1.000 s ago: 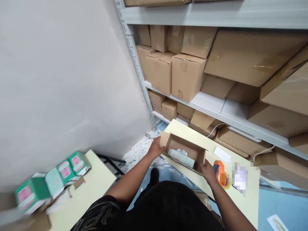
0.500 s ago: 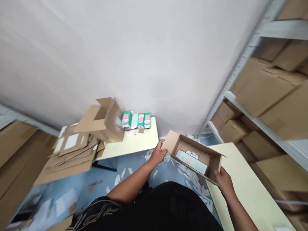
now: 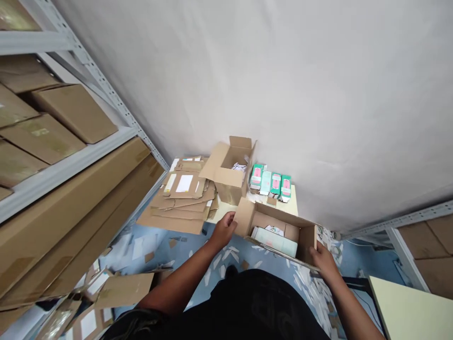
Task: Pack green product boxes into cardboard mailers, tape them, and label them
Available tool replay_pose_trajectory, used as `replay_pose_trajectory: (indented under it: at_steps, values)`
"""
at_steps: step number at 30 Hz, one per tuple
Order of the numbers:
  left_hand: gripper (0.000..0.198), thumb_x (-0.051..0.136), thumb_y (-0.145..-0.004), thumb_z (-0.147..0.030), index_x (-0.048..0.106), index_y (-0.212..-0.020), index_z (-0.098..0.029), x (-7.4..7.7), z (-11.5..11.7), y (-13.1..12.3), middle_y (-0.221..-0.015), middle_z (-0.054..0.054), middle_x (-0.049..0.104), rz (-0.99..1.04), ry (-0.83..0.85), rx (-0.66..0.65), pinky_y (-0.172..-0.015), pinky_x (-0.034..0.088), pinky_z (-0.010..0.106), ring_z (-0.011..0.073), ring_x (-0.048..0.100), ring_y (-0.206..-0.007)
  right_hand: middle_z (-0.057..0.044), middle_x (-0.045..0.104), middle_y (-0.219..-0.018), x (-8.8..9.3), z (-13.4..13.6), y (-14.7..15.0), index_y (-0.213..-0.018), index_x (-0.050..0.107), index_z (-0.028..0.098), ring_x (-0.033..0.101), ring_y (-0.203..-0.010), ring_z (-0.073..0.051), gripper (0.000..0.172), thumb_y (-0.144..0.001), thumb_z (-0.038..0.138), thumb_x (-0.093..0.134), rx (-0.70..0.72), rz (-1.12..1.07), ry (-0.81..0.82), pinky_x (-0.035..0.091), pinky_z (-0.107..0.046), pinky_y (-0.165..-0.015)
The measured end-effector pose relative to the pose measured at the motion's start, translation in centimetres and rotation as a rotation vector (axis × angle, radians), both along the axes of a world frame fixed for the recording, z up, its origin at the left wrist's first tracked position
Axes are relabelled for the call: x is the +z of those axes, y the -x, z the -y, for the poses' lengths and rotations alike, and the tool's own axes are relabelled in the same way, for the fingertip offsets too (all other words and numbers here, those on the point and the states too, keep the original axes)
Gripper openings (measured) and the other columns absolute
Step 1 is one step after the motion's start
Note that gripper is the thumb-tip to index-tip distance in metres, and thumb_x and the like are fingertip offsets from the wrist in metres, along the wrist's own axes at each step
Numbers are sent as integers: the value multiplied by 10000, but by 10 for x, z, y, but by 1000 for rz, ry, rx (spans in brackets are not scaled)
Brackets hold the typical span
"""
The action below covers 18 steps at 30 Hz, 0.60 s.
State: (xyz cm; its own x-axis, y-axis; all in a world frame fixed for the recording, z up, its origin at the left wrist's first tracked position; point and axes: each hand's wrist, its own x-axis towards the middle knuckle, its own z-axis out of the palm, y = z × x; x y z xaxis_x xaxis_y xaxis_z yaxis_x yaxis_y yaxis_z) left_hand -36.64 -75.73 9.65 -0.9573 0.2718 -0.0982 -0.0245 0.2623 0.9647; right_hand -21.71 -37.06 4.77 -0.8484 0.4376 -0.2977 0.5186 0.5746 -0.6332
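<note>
Between my hands is an open cardboard box (image 3: pixel 262 217), held in the air above the floor. My left hand (image 3: pixel 224 230) grips its raised left flap, thumb on the inner side. At the other end, my right hand (image 3: pixel 323 259) is closed on the right wall, thumb inside. In the box lie a long pale green carton (image 3: pixel 276 241) and a small white patterned piece (image 3: pixel 274 230). Just beyond the held box, a row of green and pink cartons (image 3: pixel 275 182) stands on a pale yellow table (image 3: pixel 292 204).
A larger open carton (image 3: pixel 231 192) with crumpled paper stands on the table beside stacked flattened cardboard (image 3: pixel 184 203). Shelves (image 3: pixel 116 137) with boxes rise at left, others (image 3: pixel 406 255) at right. Paper scraps (image 3: pixel 226 257) litter the blue floor. Another table (image 3: pixel 414 307) is at lower right.
My view has turned left, so the far table and its cartons now lie straight ahead. Both hands still hold the box, which has come round with me toward that table.
</note>
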Motion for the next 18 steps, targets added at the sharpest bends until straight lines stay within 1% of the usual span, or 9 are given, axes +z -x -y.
replay_pose_trajectory:
  at_steps: [3, 5, 6, 8, 10, 12, 14, 16, 18]
  values:
    - [365, 538, -925, -406, 658, -1208, -208, 31, 50, 49, -1176, 73, 739, -186, 149, 108, -1000, 540, 372, 242, 687, -1098, -99, 769, -954, -3, 43, 44, -1089, 682, 175, 711, -932, -278, 462, -813, 413, 398, 57, 19, 25, 519, -309, -776]
    - [315, 546, -934, -395, 680, -1152, -211, 59, 68, 86, -1146, 62, 742, -333, 240, 84, -973, 536, 345, 227, 687, -1060, -96, 763, -943, -7, 65, 68, -1066, 678, 174, 707, -907, -267, 439, -823, 402, 392, 86, 46, 31, 512, -300, -756]
    - [293, 549, -936, -384, 691, -1132, -218, 72, 71, 106, -1127, 51, 744, -392, 290, 35, -968, 529, 332, 219, 684, -1047, -96, 761, -945, -10, 74, 78, -1061, 677, 173, 705, -905, -264, 430, -827, 396, 392, 96, 59, 31, 508, -296, -749]
    - [267, 546, -938, -344, 705, -1117, -224, 96, 67, 149, -1129, 36, 739, -502, 365, -85, -983, 504, 307, 204, 672, -1056, -101, 761, -974, -15, 89, 98, -1080, 672, 170, 704, -923, -261, 426, -833, 384, 399, 108, 81, 23, 501, -291, -754]
    - [268, 567, -926, -319, 714, -1125, -213, 110, 52, 192, -1149, 42, 732, -562, 451, -187, -998, 482, 303, 206, 664, -1063, -109, 762, -1020, -19, 101, 116, -1124, 664, 167, 704, -952, -260, 431, -845, 374, 409, 119, 102, 11, 497, -292, -775]
    - [282, 608, -907, -320, 722, -1133, -195, 114, 31, 235, -1119, 55, 739, -537, 538, -279, -958, 487, 296, 219, 671, -1030, -119, 763, -1035, -22, 111, 131, -1153, 658, 161, 707, -963, -262, 428, -868, 366, 413, 137, 132, -5, 493, -298, -789]
    - [318, 678, -863, -318, 724, -1148, -184, 106, 9, 272, -1119, 72, 742, -451, 629, -354, -953, 483, 295, 242, 673, -1042, -128, 764, -1035, -27, 117, 145, -1187, 653, 155, 711, -969, -265, 430, -895, 350, 406, 155, 161, -17, 490, -303, -798]
    - [369, 758, -783, -278, 731, -1140, -186, 90, -12, 301, -1150, 98, 742, -322, 753, -424, -968, 481, 322, 285, 668, -1088, -136, 765, -1062, -32, 120, 155, -1235, 644, 151, 712, -1003, -267, 438, -913, 333, 408, 162, 183, -18, 488, -304, -814]
    - [383, 813, -694, -210, 749, -1070, -178, 68, -32, 323, -1161, 136, 742, -213, 854, -456, -991, 478, 366, 333, 660, -1127, -142, 763, -1107, -37, 120, 162, -1265, 640, 151, 710, -1048, -267, 439, -922, 321, 424, 160, 204, -2, 487, -301, -838]
